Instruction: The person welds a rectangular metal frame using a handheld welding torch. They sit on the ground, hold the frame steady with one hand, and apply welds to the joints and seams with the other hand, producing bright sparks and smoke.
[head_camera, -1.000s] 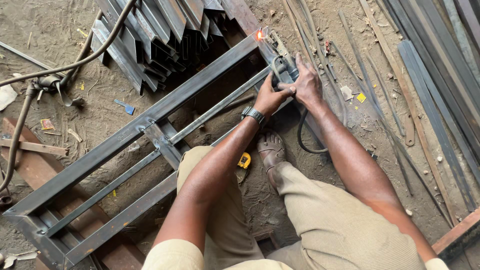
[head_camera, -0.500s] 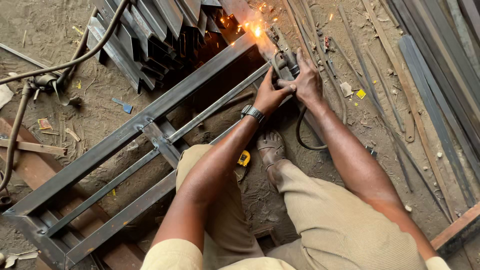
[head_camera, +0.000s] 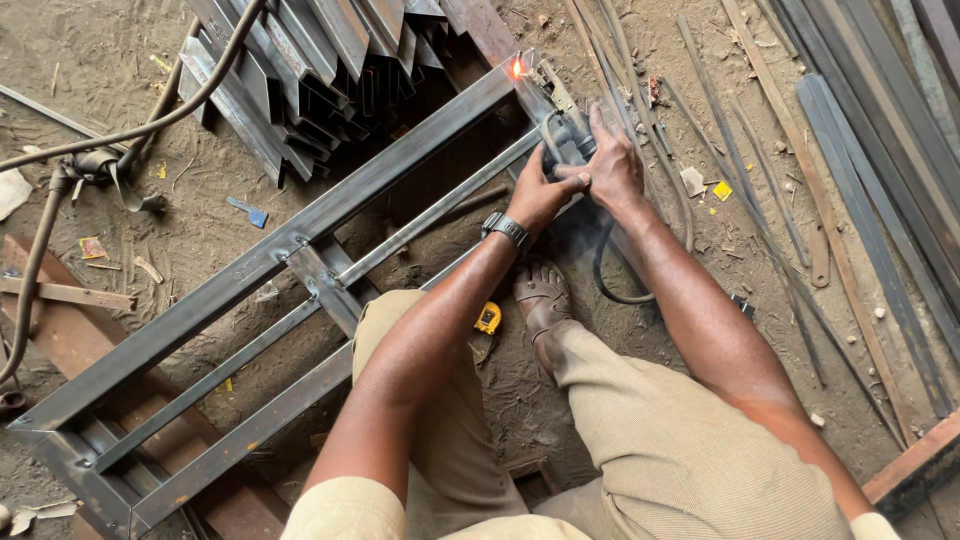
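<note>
On the dirt floor a long steel frame lies slantwise, its near end corner at the lower left, its far corner at the upper middle where a spark glows. Inside the frame lie a thin bar and dark open gaps. Above its far rail sits a stack of angle irons, close against it. The left hand, wearing a wristwatch, is wrapped on an angle grinder at that far corner; the right hand is clamped over its body. Loose rods and flat bars crowd the floor rightward, leaving little bare ground.
</note>
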